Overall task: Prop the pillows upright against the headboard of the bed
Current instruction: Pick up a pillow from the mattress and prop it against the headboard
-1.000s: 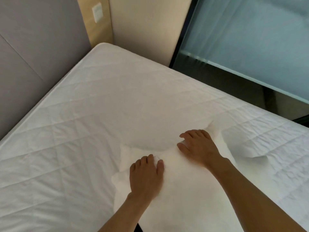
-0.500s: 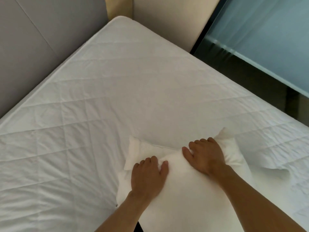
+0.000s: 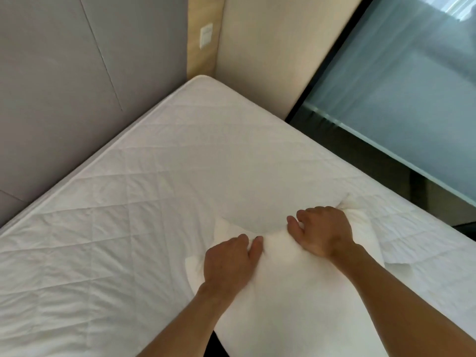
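A white pillow [image 3: 291, 287] lies on the near part of the white quilted mattress [image 3: 180, 163], reaching down to the bottom edge of the view. My left hand [image 3: 229, 261] grips its far edge near the left corner, fingers curled into the fabric. My right hand [image 3: 322, 230] grips the same far edge near the right corner. The grey padded headboard [image 3: 64, 86] runs along the left side of the bed, well away from the pillow.
A beige wall [image 3: 270, 47] and a wooden strip with a white switch plate [image 3: 206, 36] stand at the bed's far corner. A frosted glass partition [image 3: 412, 99] with a dark frame runs along the right side. A folded white cloth [image 3: 396, 256] lies right of the pillow.
Both hands went from lying flat on the pillow to curling their fingers and gripping its far edge. The camera has tilted up, showing more wall and headboard.
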